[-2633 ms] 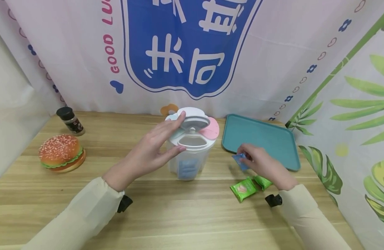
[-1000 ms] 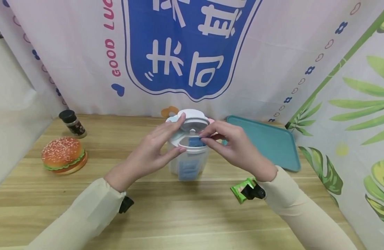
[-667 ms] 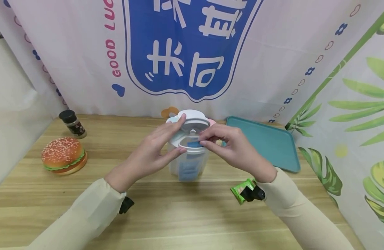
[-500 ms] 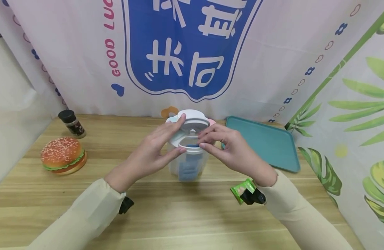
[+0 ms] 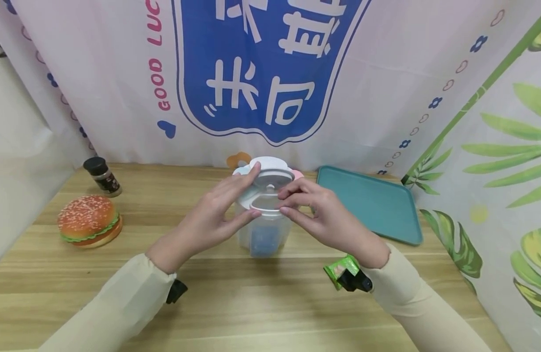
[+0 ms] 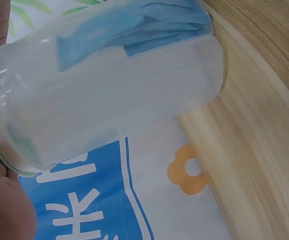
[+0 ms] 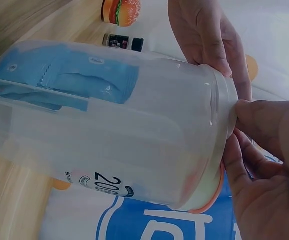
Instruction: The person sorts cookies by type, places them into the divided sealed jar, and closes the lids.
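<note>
A clear plastic storage container [image 5: 279,234] stands upright on the table, its white flap [image 5: 270,164] raised. My left hand [image 5: 209,210] holds the lid, thumb on the front rim and fingers by the flap. At the right side of the opening is my right hand [image 5: 327,212], fingers loosely bent, thumb touching the rim; no packet shows between its fingers. Several blue packets [image 7: 89,72] lie in one compartment of the container, visible through the wall in both wrist views. A green packet [image 5: 343,266] lies on the table, partly hidden by the right wrist camera.
A teal tray [image 5: 371,203] lies behind my right hand. To the left are a toy hamburger [image 5: 89,220] and a black-capped seasoning jar [image 5: 103,177]. A printed cloth [image 5: 121,112] hangs along the table's back edge.
My right hand has brought a blue packet from the right to the opening; it has dropped inside and the fingers have loosened. My left hand stays at the lid.
</note>
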Motion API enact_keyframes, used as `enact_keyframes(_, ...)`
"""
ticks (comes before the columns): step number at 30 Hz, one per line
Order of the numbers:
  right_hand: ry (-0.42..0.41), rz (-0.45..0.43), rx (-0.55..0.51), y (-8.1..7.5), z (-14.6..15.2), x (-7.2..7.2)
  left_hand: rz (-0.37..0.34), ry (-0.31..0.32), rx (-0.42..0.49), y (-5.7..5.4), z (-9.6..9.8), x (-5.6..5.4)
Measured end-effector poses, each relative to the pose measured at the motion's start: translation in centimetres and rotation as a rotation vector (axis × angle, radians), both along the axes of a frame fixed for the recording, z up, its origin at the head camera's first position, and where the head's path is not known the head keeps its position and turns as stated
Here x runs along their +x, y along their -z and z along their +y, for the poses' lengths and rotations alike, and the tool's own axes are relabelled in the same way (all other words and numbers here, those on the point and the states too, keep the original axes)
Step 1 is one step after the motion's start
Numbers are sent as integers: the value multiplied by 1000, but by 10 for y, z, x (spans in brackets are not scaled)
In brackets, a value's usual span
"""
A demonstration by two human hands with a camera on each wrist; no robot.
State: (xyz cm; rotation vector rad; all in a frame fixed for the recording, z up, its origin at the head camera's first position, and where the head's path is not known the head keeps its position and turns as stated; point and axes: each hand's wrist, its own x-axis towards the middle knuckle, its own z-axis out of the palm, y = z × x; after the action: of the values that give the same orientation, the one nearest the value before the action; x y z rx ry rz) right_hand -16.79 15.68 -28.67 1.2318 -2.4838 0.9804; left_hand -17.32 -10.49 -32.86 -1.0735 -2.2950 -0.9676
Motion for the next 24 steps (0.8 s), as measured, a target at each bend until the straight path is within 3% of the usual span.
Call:
enact_keyframes(6,-14,-1,-62,1,2,-1,7,5,8,0,1,0)
enact_keyframes(13,50,-52,-364,4,5,-4,6,-2,9,0,1,1)
enact_keyframes(16,103,-83,-445,2,6,-9,10,-4,6,-1,0,0)
enact_keyframes(24,140,-328,-403,-5,0,-21,-16,14,22,0,-1,0)
